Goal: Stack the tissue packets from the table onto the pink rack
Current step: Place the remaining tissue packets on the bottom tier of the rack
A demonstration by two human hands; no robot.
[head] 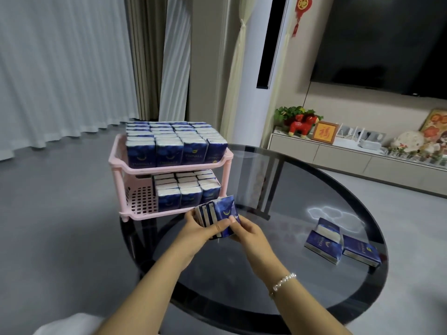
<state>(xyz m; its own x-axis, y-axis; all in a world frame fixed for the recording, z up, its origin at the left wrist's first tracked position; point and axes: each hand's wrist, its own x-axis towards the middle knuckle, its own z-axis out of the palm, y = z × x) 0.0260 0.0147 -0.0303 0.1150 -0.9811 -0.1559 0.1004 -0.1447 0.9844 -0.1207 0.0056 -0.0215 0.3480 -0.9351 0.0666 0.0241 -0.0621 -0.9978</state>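
Blue tissue packets (217,217) — lower edges hidden by both hands (225,229).

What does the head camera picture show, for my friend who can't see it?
Two hands, left hand and right hand, hold a bunch of blue tissue packets before a pink rack with a full top shelf. Two more packets lie on the round glass table.

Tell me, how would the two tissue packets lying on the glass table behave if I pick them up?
The tissue packets look small and soft-wrapped, so probably light and slightly squashy. Their glossy film on the smooth glass table suggests they would slide easily when pushed. Flat-sided, they should not roll.
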